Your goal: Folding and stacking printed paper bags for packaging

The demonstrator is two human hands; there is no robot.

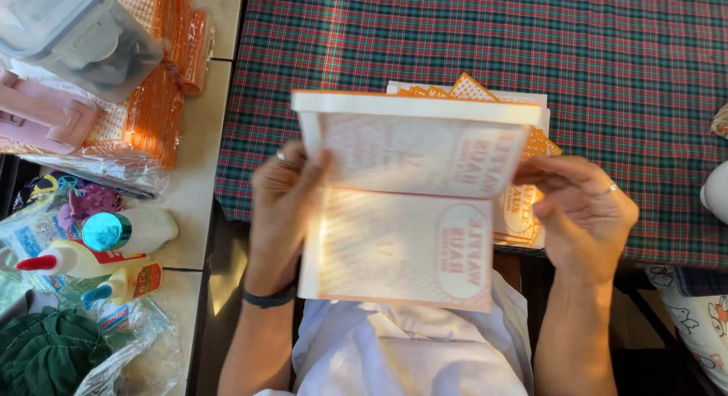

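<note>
1. Here, both hands hold a flat, unfolded white-and-orange printed cardboard box blank (pixel 406 206) up over the person's lap, just in front of the edge of the red-and-green plaid tablecloth (pixel 455 32). The left hand (pixel 282 202) is closed on the blank's left edge, thumb over the front; the right hand (pixel 582 214) pinches its right edge with the fingers drawn narrow.
2. The blank is bent along a crease across its middle. As I judge it, an uneven pull from the two hands could fold it off the scored line and leave a crooked wall.
3. A stack of the same white-and-orange blanks (pixel 523 149) lies on the cloth right behind the held one, partly hidden by it. The raised blank or the right wrist could brush the stack and fan it, or push sheets over the table edge.
4. The grip is light and at the edges only, so the blank could slip and drop to the lap.
5. On the pale tiled counter (pixel 205 130) to the left stand a white glue bottle with a red tip (pixel 72 259) and a smaller one with a blue tip (pixel 125 284). They sit well apart from the hands; a blind reach sideways could tip them.
</note>
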